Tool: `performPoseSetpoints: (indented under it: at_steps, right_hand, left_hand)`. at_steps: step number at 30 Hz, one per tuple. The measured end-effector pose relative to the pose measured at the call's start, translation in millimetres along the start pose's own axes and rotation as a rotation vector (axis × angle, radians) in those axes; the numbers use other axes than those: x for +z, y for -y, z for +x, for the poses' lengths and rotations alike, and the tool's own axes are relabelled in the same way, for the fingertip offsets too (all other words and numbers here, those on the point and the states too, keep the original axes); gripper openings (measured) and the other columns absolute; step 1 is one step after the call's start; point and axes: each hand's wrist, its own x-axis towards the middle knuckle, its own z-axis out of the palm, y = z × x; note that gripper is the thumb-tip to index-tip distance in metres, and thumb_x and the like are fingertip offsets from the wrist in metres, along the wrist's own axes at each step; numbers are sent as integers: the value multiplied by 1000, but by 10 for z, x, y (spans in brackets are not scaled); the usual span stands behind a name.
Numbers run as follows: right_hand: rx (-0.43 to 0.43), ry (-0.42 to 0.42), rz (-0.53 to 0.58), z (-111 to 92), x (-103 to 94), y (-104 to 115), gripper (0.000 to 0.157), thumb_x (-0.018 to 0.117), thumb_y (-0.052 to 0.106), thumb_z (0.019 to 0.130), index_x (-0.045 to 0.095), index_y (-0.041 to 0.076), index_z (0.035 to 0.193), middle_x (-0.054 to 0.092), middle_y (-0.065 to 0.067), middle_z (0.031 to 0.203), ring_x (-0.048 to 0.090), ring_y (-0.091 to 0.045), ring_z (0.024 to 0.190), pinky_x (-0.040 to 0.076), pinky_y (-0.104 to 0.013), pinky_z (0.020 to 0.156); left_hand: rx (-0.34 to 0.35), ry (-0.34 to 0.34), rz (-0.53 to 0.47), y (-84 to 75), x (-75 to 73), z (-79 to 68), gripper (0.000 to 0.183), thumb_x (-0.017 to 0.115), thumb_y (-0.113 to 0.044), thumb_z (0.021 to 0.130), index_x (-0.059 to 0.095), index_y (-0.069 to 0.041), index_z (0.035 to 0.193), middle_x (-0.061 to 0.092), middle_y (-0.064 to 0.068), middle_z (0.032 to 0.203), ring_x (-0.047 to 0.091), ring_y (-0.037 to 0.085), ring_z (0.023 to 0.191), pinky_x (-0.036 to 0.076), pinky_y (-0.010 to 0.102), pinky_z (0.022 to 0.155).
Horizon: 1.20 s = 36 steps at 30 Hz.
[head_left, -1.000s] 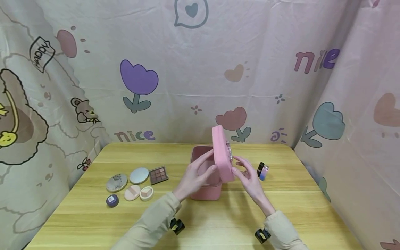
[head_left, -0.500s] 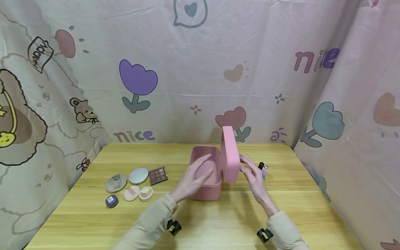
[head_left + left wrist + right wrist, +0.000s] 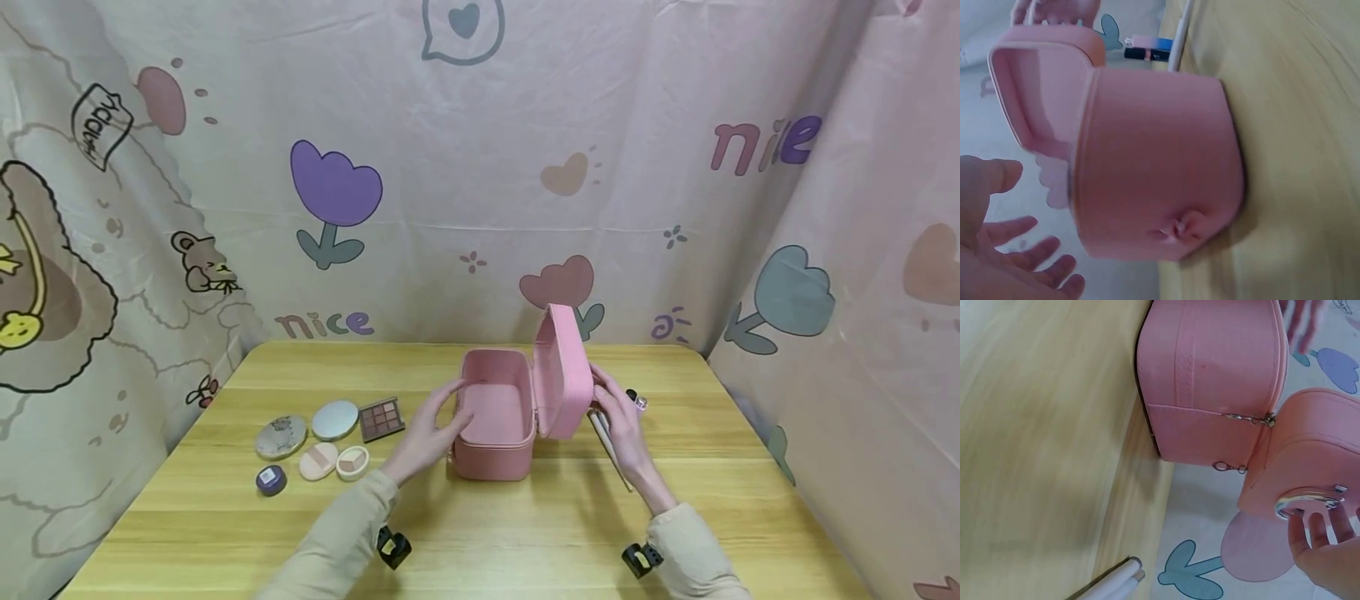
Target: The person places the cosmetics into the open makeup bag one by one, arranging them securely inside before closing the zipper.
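A pink cosmetic case (image 3: 495,463) stands on the table with its lid (image 3: 576,375) swung up and out to the right. Its inside looks bare in the head view. My left hand (image 3: 422,435) is at the left rim, fingers spread and gripping nothing; a small pink bow (image 3: 1182,228) decorates the side below it. Behind the lid is my right hand (image 3: 621,425), its fingertips against the shiny carry handle (image 3: 1307,497), supporting the lid. Two zip pulls (image 3: 1254,419) hang near the hinge side.
Left of the case lie an eyeshadow palette (image 3: 381,419), a silver compact (image 3: 335,420), a patterned compact (image 3: 281,437), a powder puff (image 3: 318,460), a round three-shade pan (image 3: 352,462) and a purple jar (image 3: 271,479). White pens (image 3: 611,446) and two lipstick-like tubes (image 3: 1147,49) sit right.
The lid has swung further right, opening the case. My right hand moved right with it. My left hand let go of the lid and drew back left to the case's rim.
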Motion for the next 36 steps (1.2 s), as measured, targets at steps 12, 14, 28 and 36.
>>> performPoseSetpoints:
  at_steps: [12,14,28,36]
  right_hand:
    - [1,-94,-124,45,-38,62,43,39,15,107,50,-9,140,61,-22,134,59,7,111,47,-10,94]
    - [7,-105,-128,47,-45,64,43,41,14,106,49,-8,141,60,-22,134,58,8,112,46,-9,96]
    - [91,-33,-160,26,-136,82,58,53,9,100,33,-1,153,49,-28,144,56,8,109,50,-9,88]
    - [142,-8,-185,2,-234,61,58,51,15,102,32,0,154,49,-28,145,56,10,108,49,-8,89]
  left_hand:
    - [-190,52,40,215,-22,-53,60,58,-25,101,41,6,149,46,29,151,43,44,142,35,58,118]
    - [-195,62,20,224,-12,-58,58,58,-24,101,42,5,149,48,27,151,43,43,143,34,56,119]
    - [-170,53,-51,200,12,-76,49,60,-11,93,56,-3,141,57,25,143,52,40,136,37,56,117]
    - [-183,46,-52,197,10,-123,47,65,-11,90,59,1,136,61,26,138,55,40,133,38,57,116]
